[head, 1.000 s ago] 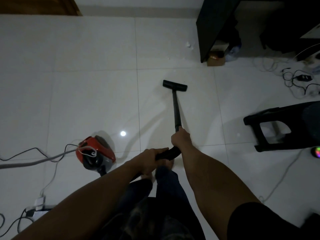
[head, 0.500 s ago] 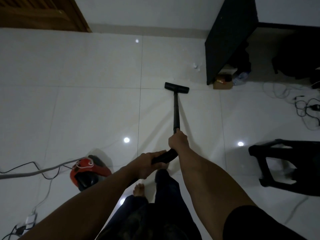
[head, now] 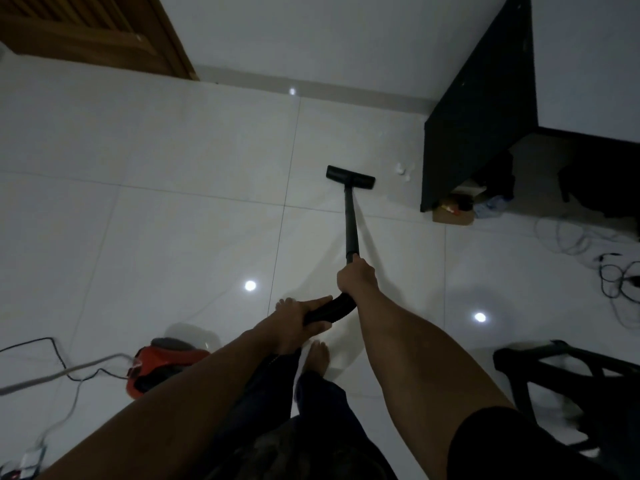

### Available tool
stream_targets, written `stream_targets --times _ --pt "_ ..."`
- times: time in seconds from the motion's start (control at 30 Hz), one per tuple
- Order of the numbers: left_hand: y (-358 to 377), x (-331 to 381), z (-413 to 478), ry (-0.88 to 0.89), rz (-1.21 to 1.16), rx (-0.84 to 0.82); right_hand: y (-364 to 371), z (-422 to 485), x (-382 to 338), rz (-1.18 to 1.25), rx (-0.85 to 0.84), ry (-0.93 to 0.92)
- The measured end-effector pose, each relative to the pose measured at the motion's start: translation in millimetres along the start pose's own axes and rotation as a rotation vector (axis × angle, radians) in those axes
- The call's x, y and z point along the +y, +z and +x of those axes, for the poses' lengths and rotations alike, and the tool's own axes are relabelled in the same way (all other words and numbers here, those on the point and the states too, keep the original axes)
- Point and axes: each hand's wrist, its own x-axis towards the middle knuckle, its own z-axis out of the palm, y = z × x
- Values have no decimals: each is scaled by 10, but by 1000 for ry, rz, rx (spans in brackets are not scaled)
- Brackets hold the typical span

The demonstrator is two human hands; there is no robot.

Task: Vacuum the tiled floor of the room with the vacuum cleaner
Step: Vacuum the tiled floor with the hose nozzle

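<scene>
A black vacuum wand (head: 351, 223) runs forward from my hands to its flat black floor head (head: 350, 177), which sits on the white tiled floor (head: 194, 174). My right hand (head: 356, 276) grips the wand's near end. My left hand (head: 300, 321) holds the curved black handle part just behind it. The red vacuum body (head: 162, 367) lies on the floor at the lower left, partly hidden by my left arm. Small white bits (head: 403, 170) lie on the tile just right of the floor head.
A black desk panel (head: 478, 116) stands at the right with a small box (head: 453, 212) at its foot. Loose cables (head: 616, 275) trail at the far right. A black stool (head: 568, 382) is at the lower right. A power strip (head: 29, 462) and cords lie at the lower left. A wooden door (head: 93, 32) is at the top left.
The floor head has slid forward toward the wall and the desk panel. I have stepped forward with it, and the red vacuum body now lies lower left, behind my arm.
</scene>
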Motion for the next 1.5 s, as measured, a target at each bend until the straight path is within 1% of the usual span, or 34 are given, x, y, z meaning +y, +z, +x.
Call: stream_targets --times 0.13,0.3,0.5,0.83,1.03,1.27,1.37,1.5 --pt "-359 94 220 31 1 -15 -189 207 -319 -13 5 4" --pt "-839 131 507 54 10 16 -356 492 -787 -14 9 -7" --pt "-1209 198 845 54 -28 1 -564 813 -1130 3 2 -11" --pt "-1850 645 1755 39 -50 -22 -1109 1696 -1700 65 44 72" --pt "-2091 901 2216 13 -150 32 -1464 2200 -1986 2 31 57" --pt "-2195 1098 2617 -37 -209 34 -1707 2588 -2137 -109 8 22" --pt "-2257 1087 2710 -64 -208 15 -1706 2646 -2176 -85 1 30" --pt "-2223 1057 2639 -102 -178 11 -1621 2562 -2087 72 30 38"
